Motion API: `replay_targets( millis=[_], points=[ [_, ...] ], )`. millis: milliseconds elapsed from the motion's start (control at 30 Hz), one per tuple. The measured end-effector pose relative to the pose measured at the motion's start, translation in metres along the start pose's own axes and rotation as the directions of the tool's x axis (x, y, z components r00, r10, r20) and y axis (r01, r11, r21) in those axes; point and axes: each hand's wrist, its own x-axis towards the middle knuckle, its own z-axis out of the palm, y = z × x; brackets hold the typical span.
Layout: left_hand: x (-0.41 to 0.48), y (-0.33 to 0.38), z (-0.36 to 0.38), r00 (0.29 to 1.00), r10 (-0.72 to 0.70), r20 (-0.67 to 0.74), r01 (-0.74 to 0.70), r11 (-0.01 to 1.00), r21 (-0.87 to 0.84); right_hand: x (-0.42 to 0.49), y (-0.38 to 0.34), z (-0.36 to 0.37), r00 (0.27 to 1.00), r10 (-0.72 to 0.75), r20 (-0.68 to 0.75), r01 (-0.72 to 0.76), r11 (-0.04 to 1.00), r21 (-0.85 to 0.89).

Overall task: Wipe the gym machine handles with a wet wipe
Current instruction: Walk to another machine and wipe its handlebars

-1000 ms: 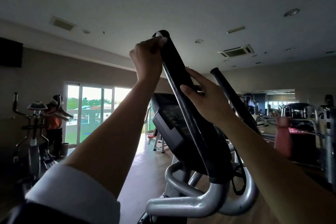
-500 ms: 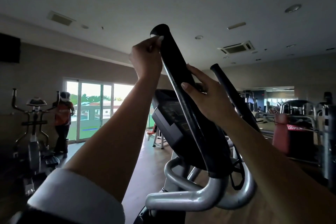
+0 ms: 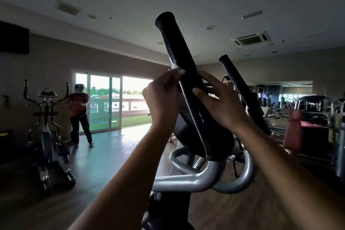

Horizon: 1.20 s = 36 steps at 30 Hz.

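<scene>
wet wipe [image 3: 176,68] sits pinched in the curled left hand [image 3: 164,99] against the black handle [image 3: 177,48] for scrubbing, while the straight-fingered right hand [image 3: 222,104] just beside presses the handle, probably steadying it.

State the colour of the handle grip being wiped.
The handle grip is black; head view.

Near handle [image 3: 179,58] between left hand [image 3: 162,99], wet wipe [image 3: 175,67] seemingly pressed against it, and right hand [image 3: 220,106]; second handle [image 3: 240,89] right, behind; elliptical trainer [image 3: 46,127] far left.

Dim gym, wooden floor [image 3: 56,201], bright sliding windows [image 3: 104,102] (daylight beyond), dark wall screen [image 3: 14,38].
</scene>
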Motion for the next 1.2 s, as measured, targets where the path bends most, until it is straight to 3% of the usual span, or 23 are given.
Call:
replay_targets(
  millis=[100, 233, 333, 433, 567, 633, 833, 1200],
  points=[
    [0.032, 0.012, 0.007, 0.995, 0.027, -0.1, -0.02, 0.997, 0.069, -0.007, 0.001, -0.002, 1.0, 0.016, 0.014, -0.016, 1.0, -0.007],
    [0.028, 0.018, 0.015, 0.998, 0.062, -0.002, -0.061, 0.991, 0.119, -0.013, 0.004, -0.003, 0.999, 0.034, 0.014, -0.033, 0.999, -0.032],
    [0.004, 0.011, 0.012, 0.978, 0.204, 0.04, -0.208, 0.962, 0.18, -0.015, 0.005, -0.004, 0.999, 0.042, 0.024, -0.041, 0.998, -0.057],
    [-0.008, 0.011, 0.005, 0.98, 0.184, 0.077, -0.196, 0.964, 0.182, -0.017, 0.003, -0.005, 0.998, 0.056, 0.032, -0.054, 0.998, -0.041],
    [-0.002, 0.017, 0.002, 0.987, 0.155, 0.03, -0.158, 0.978, 0.136, -0.021, 0.0, -0.006, 0.997, 0.066, 0.035, -0.064, 0.996, -0.062],
    [0.008, 0.02, 0.005, 0.979, 0.206, -0.01, -0.202, 0.969, 0.142, -0.022, -0.001, -0.007, 0.998, 0.058, 0.024, -0.056, 0.996, -0.066],
    [0.014, 0.013, 0.021, 0.952, 0.306, 0.007, -0.294, 0.906, 0.304, -0.025, -0.005, -0.008, 0.998, 0.054, 0.032, -0.053, 0.998, -0.029],
    [0.0, 0.025, 0.017, 0.995, 0.051, -0.081, -0.043, 0.994, 0.098, -0.026, -0.003, -0.008, 0.997, 0.066, 0.034, -0.067, 0.997, 0.026]
  ],
)
